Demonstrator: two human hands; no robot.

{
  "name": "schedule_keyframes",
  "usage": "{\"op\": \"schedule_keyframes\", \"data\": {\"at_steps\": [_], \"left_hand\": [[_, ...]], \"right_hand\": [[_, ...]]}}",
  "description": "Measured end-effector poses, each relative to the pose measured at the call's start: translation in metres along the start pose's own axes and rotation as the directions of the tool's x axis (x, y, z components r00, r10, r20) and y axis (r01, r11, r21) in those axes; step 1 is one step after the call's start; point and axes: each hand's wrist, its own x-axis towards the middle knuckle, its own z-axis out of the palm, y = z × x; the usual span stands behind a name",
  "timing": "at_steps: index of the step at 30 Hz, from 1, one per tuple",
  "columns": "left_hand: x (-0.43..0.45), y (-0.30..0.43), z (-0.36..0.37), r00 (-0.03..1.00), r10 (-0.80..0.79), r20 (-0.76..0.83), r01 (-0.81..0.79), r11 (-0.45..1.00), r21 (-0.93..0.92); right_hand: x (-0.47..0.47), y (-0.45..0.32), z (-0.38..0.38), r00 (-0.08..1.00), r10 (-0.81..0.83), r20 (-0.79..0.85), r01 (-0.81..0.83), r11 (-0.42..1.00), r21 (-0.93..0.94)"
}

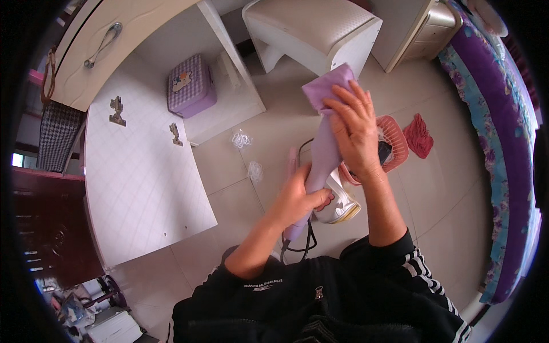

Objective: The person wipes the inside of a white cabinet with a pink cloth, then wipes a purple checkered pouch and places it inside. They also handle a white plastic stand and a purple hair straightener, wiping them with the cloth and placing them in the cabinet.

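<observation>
My left hand (296, 197) grips the lower handle of a lilac corded appliance (324, 150), which looks like a hair-styling iron. A black cord (309, 240) runs from its bottom end. With my right hand (354, 128) I press a folded purple cloth (328, 85) around the upper end, so that end is hidden. Below the tool, a white pouch (336, 208) with yellow trim lies on the floor, partly covered by my left hand. Behind my right wrist stands a pink plastic basket (399, 148) with dark and pale items in it.
An open cabinet door (141, 180) spreads out on the left. Inside the cabinet sits a purple checked case (193, 88). A padded stool (313, 30) stands ahead. On the floor lie white bands (240, 139), more bands (255, 171) and a red cloth (419, 136). A bed (493, 171) borders the right.
</observation>
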Motion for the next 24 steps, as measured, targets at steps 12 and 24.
{"op": "schedule_keyframes", "data": {"at_steps": [12,24], "left_hand": [[0.003,0.019,-0.024,0.983,-0.111,0.149,0.171,0.848,-0.501],[0.013,0.020,-0.060,0.969,0.240,0.055,-0.066,0.469,-0.881]], "right_hand": [[-0.008,0.008,-0.006,0.805,0.567,-0.171,-0.449,0.773,0.448],[-0.016,0.009,-0.014,0.464,0.646,0.607,-0.883,0.394,0.255]]}}
